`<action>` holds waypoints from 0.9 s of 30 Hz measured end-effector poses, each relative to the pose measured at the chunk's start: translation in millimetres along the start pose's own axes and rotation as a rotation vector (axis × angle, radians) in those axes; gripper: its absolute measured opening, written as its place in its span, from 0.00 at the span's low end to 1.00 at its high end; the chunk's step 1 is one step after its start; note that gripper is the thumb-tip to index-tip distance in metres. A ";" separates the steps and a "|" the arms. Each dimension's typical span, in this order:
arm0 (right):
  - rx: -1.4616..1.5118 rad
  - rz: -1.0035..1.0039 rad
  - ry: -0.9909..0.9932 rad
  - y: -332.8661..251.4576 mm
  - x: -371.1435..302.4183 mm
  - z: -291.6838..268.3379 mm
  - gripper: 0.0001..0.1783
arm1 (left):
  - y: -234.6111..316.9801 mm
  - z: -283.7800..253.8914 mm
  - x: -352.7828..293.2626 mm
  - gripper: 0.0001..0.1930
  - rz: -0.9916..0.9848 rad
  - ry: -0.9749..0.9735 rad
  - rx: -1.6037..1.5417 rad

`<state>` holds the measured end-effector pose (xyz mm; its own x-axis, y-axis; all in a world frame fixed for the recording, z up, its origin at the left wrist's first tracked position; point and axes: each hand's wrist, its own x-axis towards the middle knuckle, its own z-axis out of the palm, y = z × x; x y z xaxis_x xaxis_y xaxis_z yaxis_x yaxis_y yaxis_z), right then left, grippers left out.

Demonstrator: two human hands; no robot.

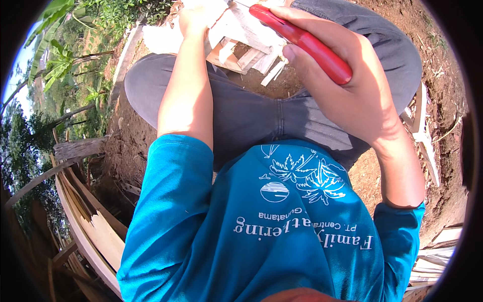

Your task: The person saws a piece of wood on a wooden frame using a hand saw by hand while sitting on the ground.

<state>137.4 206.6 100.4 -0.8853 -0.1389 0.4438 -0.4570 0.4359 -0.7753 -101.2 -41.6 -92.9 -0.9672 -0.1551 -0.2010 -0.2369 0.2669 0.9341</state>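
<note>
My right hand (354, 95) is wrapped round the red handle of a tool (309, 44). A thin metal part leaves the handle's far end, toward the top edge; its working end is too bright and cut off to make out. Beyond my lap, my left hand (193, 21) reaches to pale wooden pieces (246, 30) in strong sunlight. Glare washes out its fingers, so its grip does not show. Below the glare, short wooden blocks (226, 54) form a small open-cornered shape on the ground between my legs.
My bent legs in grey trousers (241, 103) flank the wood. Thin wood offcuts (274, 72) lie on bare soil. Long planks (98, 229) lean at the left, near green plants (58, 63). More split wood (425, 143) lies at the right.
</note>
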 end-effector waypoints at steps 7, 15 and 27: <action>0.088 0.191 -0.087 -10.0 -8.3 0.1 0.23 | -7.5 -9.4 -2.5 0.25 -0.013 0.016 -0.006; 0.156 0.274 0.032 -8.8 -14.8 31.6 0.24 | -6.1 -0.6 0.3 0.26 -0.014 0.013 0.007; 0.522 0.384 0.337 -42.0 25.6 -32.5 0.20 | -11.5 -15.6 1.2 0.28 -0.052 0.396 0.462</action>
<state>136.8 213.7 158.9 -0.9555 0.2561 0.1466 -0.1754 -0.0933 -0.9801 -98.2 -59.7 -99.3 -0.8667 -0.4976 -0.0352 -0.3842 0.6208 0.6834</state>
